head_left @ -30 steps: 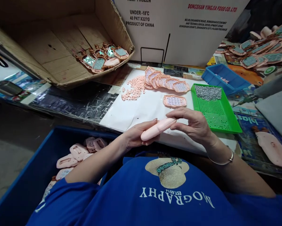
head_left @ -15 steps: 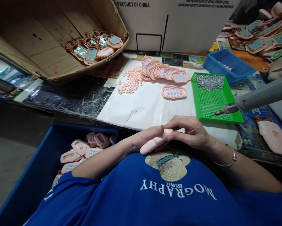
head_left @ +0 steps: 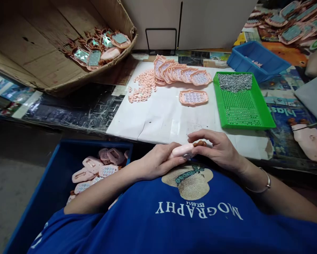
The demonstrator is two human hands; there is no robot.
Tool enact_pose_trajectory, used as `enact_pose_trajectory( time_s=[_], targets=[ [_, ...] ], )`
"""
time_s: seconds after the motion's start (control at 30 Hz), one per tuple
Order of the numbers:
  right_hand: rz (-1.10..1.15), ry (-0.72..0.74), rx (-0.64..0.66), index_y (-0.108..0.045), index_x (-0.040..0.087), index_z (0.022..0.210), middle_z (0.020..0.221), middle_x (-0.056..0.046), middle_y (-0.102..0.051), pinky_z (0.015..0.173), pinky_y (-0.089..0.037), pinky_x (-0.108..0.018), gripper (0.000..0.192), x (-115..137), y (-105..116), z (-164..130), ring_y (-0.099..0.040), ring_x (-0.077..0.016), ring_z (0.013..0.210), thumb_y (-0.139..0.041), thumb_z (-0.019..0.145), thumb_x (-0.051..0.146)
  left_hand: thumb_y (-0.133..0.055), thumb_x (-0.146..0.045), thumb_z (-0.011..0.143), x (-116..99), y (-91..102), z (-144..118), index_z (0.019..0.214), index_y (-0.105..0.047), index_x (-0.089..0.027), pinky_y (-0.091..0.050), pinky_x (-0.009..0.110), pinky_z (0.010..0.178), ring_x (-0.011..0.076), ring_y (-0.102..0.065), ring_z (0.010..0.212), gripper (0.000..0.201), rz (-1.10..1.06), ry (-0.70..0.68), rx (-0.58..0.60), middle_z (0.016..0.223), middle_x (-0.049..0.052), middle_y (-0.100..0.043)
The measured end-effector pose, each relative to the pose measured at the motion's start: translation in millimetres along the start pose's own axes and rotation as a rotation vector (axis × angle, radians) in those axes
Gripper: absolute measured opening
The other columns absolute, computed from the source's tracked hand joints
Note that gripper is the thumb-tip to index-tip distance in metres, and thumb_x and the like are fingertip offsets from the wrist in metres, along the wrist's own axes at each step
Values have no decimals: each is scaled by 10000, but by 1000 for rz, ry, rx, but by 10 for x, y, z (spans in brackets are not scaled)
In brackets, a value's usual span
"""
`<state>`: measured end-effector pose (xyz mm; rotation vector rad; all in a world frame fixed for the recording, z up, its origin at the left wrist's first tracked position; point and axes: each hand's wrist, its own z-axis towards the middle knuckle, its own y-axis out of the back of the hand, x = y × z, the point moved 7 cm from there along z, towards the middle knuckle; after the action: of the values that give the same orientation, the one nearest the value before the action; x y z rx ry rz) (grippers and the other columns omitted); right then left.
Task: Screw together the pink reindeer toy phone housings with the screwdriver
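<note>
I had a small pink toy (head_left: 181,151) in front of the near edge of the white sheet (head_left: 158,121), close against my blue shirt (head_left: 137,215). My left hand (head_left: 158,160) was clamped on its body, thumb along the near side. My right hand (head_left: 219,150) was at the other end, forefinger and thumb parted around the brown knobs (head_left: 200,143) that stuck out there; whether the thumb pressed on the toy I could not tell.

On the sheet, near its middle, lay a single pink keypad shell (head_left: 194,97). Behind that, toward the sheet's far edge, a row of similar shells (head_left: 183,73) leaned over one another, with a scatter of tiny pink pieces (head_left: 142,86) along the sheet's left side. A green tray (head_left: 240,116) sat at the sheet's right side, small silvery metal parts (head_left: 235,82) heaped at its far end. Past the sheet's far right corner stood a small blue bin (head_left: 274,72).

To the sheet's left, a tipped cardboard box (head_left: 15,60) held brown-topped pieces (head_left: 94,58). Below the sheet's left edge, a big blue tub (head_left: 49,165) held more pink toys (head_left: 92,164). Right of the sheet lay a pale pink shell (head_left: 310,141).
</note>
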<state>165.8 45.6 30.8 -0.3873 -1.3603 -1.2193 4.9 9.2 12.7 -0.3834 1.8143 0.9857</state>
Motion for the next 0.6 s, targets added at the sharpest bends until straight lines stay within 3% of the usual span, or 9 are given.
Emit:
enact_pose_trajectory(
  time_s=[0.13, 0.3, 0.47, 0.6],
  targets=[
    [-3, 38, 17, -762, 192, 945, 850, -21, -763, 636, -551, -226, 79, 35, -22, -74, -697, -134, 714, -711, 928, 250, -456, -427, 1024, -15, -64, -15, 1330, -565, -121, -472, 260, 779, 189, -650, 917, 446, -32, -39, 71, 1089, 94, -715],
    [24, 38, -138, -788, 211, 930, 801, -11, -770, 601, -540, -232, 74, 2, -5, -157, -700, -137, 679, -718, 911, 202, -456, -486, 1018, 13, -52, 25, 1249, -627, -112, -462, 250, 692, 167, -628, 783, 472, -77, -40, 62, 915, 56, -707],
    [115, 20, -242, -806, 262, 969, 857, -12, -785, 642, -542, -251, 78, -64, 90, -156, -706, -149, 723, -769, 900, 264, -542, -438, 999, -69, 33, 35, 1432, -518, -175, -500, 260, 843, 185, -683, 983, 507, -43, -169, -15, 1162, 65, -731],
    [63, 98, -197, -798, 271, 1041, 903, -24, -783, 662, -542, -259, 142, -7, 145, -80, -703, -156, 759, -778, 902, 288, -530, -462, 1006, -77, 118, -23, 1312, -587, -134, -496, 257, 722, 173, -690, 807, 453, 253, -257, -194, 999, 78, -753]
  ],
)
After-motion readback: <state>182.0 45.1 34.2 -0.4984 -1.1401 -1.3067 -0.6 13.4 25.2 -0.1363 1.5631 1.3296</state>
